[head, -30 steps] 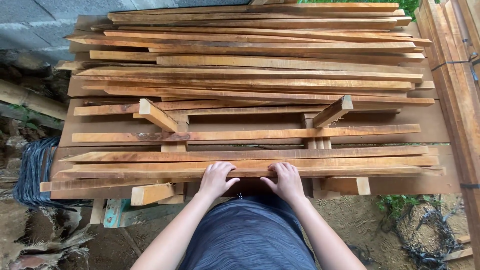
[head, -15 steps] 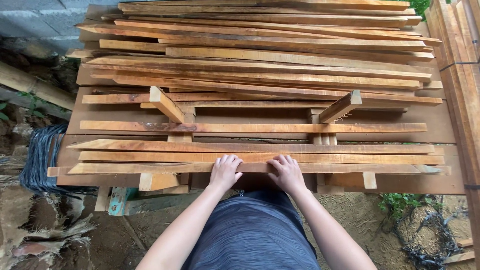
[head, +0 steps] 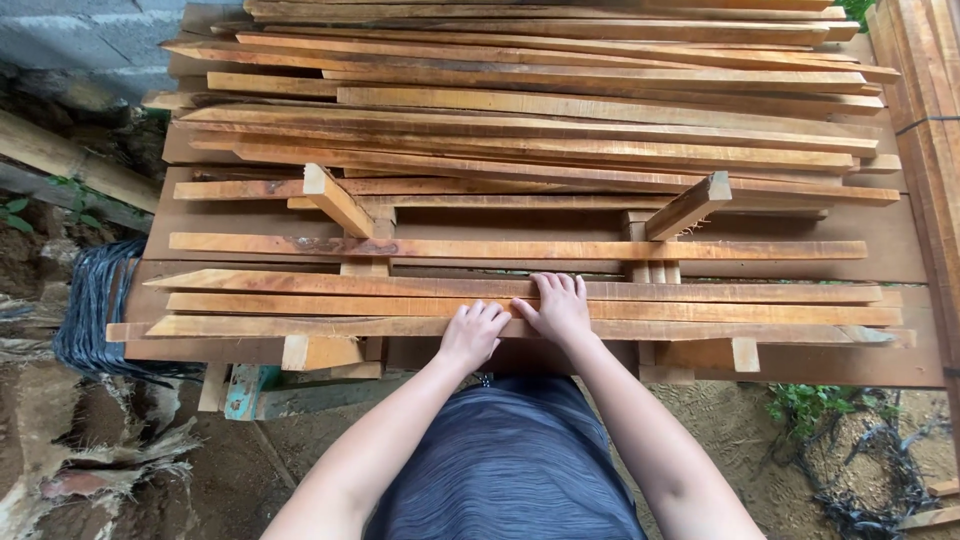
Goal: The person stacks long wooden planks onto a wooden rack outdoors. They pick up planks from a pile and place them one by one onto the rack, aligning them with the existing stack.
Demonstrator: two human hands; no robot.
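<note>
Outdoors, dirt ground, grey block wall [head: 70, 35] up left. Head view: big pile of wood strips [head: 540, 130] on wood bench [head: 900, 255] in front of you. Your left hand [head: 470, 333] rests on near strip [head: 300, 326], fingers bent over its edge. Your right hand [head: 558, 308] lies flat on next strip [head: 750, 312], fingers straight, close together. Hands just beside each other. Black wire coil [head: 90, 310] at left.

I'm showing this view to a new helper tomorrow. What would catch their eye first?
The big stack of long orange-brown wooden slats fills the upper half, lying crosswise. At the near edge, the left hand and right hand rest flat, side by side, on the nearest slats. Two short angled wood pieces stick up mid-pile.
</note>
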